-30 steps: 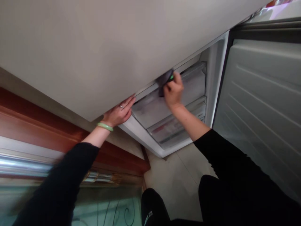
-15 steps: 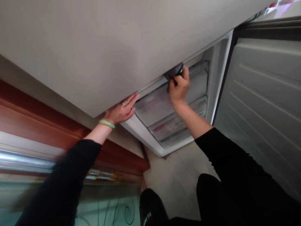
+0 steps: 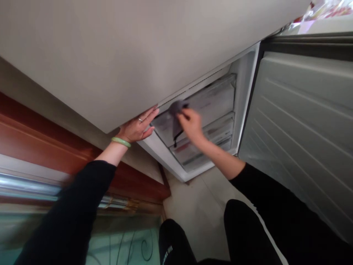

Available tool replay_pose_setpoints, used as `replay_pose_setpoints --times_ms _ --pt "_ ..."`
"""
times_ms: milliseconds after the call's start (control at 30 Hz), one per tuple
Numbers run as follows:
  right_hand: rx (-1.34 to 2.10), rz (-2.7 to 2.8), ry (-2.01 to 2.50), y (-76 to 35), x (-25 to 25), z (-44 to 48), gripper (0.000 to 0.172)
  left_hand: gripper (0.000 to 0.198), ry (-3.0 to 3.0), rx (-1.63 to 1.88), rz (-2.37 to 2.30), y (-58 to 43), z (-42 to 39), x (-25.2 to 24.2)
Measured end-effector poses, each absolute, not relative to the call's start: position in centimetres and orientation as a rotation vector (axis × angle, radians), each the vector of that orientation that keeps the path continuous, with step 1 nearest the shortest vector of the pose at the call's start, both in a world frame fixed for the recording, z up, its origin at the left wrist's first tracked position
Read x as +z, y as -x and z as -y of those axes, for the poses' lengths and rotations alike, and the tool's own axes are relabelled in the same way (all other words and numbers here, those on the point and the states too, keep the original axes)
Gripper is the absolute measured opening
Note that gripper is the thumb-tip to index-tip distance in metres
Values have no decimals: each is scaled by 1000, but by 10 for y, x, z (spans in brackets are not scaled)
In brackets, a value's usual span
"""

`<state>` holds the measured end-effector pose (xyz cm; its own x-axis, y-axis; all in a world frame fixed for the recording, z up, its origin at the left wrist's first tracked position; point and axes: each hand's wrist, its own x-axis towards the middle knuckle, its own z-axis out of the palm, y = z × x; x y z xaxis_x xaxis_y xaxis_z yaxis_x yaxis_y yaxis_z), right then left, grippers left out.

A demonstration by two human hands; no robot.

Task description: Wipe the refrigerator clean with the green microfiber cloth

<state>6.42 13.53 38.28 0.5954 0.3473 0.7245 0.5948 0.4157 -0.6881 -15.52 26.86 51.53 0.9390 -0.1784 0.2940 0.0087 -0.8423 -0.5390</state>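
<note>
My left hand (image 3: 138, 127), with a ring and a pale green bangle, lies with its fingers stretched out against the lower edge of the closed upper fridge door (image 3: 132, 55). Between the thumb and fingers of my right hand (image 3: 191, 123) is a dark grey thing (image 3: 176, 107), blurred by motion, with a thin black end hanging down; its kind I cannot make out. It is in front of the frosty drawers (image 3: 215, 97) of the open lower compartment, near the upper left of the opening. Whether it touches the drawer front is unclear.
The lower door (image 3: 303, 140) stands swung open on the right. To the left run a reddish-brown wooden frame (image 3: 55, 136) and shiny metal tubes (image 3: 30, 187). Below are my dark-clad knees (image 3: 176, 239) above the tiled floor (image 3: 198, 209). Plastic-wrapped items (image 3: 328, 11) show at the top right.
My right hand has moved left and down along the opening, carrying the dark grey thing with it. My left hand stays at the door edge. The view has shifted slightly.
</note>
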Motion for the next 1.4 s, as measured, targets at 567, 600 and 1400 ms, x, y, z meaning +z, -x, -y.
replay_pose_setpoints --times_ms 567,600,1400 --pt "-410 1348 1750 -46 431 -163 27 80 2535 -561 -188 155 -277 513" --pt "-397 1403 1769 -52 435 -157 24 80 2530 -560 -194 155 -277 513" --pt "-280 1496 1665 22 429 -181 35 72 2605 -429 -82 151 -266 515"
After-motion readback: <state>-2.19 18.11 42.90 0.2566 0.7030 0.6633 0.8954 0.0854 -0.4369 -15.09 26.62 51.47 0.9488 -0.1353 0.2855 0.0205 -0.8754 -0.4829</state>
